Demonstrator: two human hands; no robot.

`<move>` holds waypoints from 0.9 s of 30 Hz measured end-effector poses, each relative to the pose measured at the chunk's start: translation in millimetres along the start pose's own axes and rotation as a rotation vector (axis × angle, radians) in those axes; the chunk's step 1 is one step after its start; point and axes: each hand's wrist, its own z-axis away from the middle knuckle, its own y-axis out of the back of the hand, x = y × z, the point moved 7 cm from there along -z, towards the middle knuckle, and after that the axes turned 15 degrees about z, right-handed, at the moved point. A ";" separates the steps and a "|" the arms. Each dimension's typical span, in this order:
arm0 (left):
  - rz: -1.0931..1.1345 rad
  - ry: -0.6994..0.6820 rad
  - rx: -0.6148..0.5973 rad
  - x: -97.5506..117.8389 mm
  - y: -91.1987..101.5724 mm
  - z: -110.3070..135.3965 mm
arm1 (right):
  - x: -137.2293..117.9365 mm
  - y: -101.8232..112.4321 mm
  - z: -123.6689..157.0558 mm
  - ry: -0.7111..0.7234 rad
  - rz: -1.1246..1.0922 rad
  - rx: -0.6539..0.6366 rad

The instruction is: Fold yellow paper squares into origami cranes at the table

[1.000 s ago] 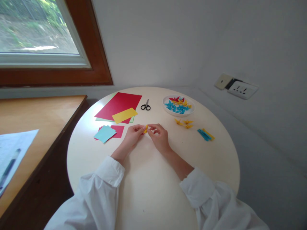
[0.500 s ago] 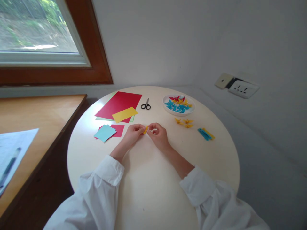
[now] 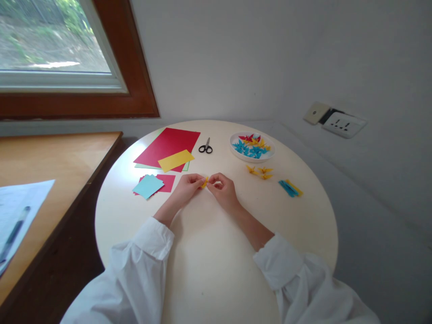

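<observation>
Between my two hands is a small piece of folded yellow paper (image 3: 204,182), partly covered by fingertips. My left hand (image 3: 187,186) pinches it from the left, thumb against forefinger. From the right, my right hand (image 3: 222,189) grips its other side with thumb and forefinger, the remaining fingers curled. The exact shape of the fold is too small to make out. Right of my right hand lie 3 yellow paper cranes (image 3: 264,171). Beyond them, a white dish (image 3: 251,159) holds several blue, yellow and red paper cranes.
Black-handled scissors (image 3: 205,147) lie behind my hands. A large red sheet (image 3: 162,146) bears a yellow strip (image 3: 176,160). Pale blue squares (image 3: 147,186) rest on red ones at left. Narrow blue and yellow folded strips (image 3: 289,188) lie at right on the round table (image 3: 216,270).
The yellow paper between my fingertips has shifted slightly, and less of it shows. Both hands stay almost in place; the loose things on the table have not moved.
</observation>
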 end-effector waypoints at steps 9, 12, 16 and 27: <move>0.006 -0.006 0.000 -1.3 -0.5 -1.2 | -1.5 3.0 2.0 0.031 0.018 0.050; 0.018 0.006 0.015 -2.7 0.8 -1.1 | -1.8 2.9 1.8 0.033 0.000 0.047; 0.081 0.024 0.020 -2.5 0.1 -0.1 | -0.8 3.3 1.1 0.017 -0.042 0.048; 0.184 0.020 0.004 -1.7 -4.0 0.5 | -2.7 3.6 1.8 -0.004 -0.072 0.043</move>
